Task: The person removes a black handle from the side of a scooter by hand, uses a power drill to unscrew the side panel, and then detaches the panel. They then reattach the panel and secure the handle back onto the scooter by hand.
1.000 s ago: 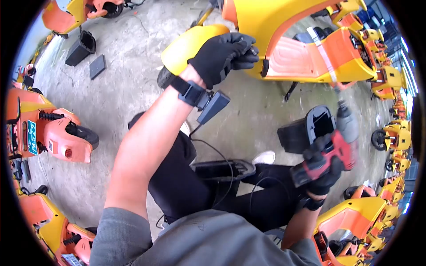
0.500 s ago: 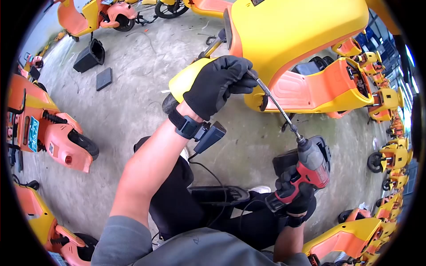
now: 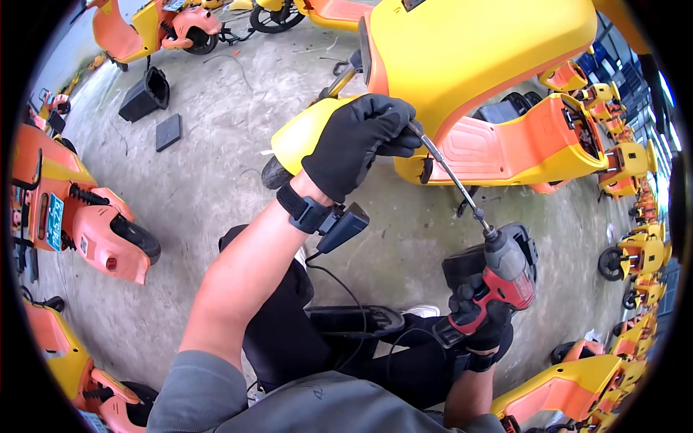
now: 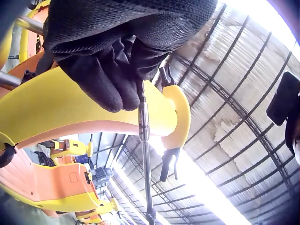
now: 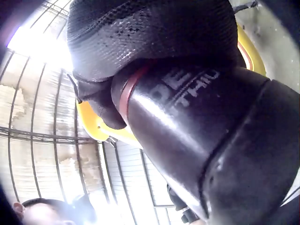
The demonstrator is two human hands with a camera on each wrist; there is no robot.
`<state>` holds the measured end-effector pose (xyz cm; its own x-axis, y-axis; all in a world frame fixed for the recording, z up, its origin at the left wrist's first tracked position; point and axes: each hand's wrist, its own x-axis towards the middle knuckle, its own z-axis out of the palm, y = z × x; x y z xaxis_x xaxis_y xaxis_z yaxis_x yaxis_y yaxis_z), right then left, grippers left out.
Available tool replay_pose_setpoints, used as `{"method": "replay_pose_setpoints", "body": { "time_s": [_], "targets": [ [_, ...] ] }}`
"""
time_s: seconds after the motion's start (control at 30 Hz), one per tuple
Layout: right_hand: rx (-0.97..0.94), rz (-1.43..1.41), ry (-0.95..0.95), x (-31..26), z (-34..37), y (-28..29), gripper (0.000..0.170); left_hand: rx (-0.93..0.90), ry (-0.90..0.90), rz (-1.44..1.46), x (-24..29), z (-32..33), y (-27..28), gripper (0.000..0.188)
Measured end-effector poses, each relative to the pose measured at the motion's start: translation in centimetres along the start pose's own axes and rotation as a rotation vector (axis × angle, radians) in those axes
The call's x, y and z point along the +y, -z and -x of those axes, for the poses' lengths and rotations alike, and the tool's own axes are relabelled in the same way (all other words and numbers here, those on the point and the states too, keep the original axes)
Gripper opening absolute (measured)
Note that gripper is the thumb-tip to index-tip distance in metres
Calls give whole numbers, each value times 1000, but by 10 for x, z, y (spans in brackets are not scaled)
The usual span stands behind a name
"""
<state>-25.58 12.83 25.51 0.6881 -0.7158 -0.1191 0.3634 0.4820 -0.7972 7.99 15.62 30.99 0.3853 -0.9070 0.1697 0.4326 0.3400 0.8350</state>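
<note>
In a black glove, the left hand (image 3: 361, 141) pinches the tip end of a long metal bit (image 3: 456, 180). The bit runs down to the chuck of a red and grey power driver (image 3: 511, 270). Gripped round the driver's handle is the gloved right hand (image 3: 485, 310). The left wrist view shows the curled left fingers (image 4: 105, 86) at the top of the bit (image 4: 146, 164). Close up in the right wrist view, the right hand (image 5: 154, 42) wraps the driver's dark battery end (image 5: 187, 122).
A yellow and orange scooter (image 3: 476, 50) stands just ahead of the hands. Behind the driver is a black bin (image 3: 462, 265); another bin (image 3: 146, 95) and a flat black panel (image 3: 169, 133) lie at upper left. More scooters (image 3: 108, 231) line both sides.
The driver has swung leftwards and down from the right, and its bit now meets the left hand's fingers. Over the last half second both hands have hardly moved.
</note>
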Motion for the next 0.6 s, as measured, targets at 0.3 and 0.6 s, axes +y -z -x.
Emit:
{"method": "replay_pose_setpoints", "body": {
  "time_s": [0.3, 0.6],
  "targets": [
    [-21, -76, -31, 0, 0, 4, 56, -107, -18, -63, -8, -4, 3, 23],
    [-100, -145, -34, -2, -2, -2, 52, -312, -36, 103, -12, -5, -20, 51]
  ]
}}
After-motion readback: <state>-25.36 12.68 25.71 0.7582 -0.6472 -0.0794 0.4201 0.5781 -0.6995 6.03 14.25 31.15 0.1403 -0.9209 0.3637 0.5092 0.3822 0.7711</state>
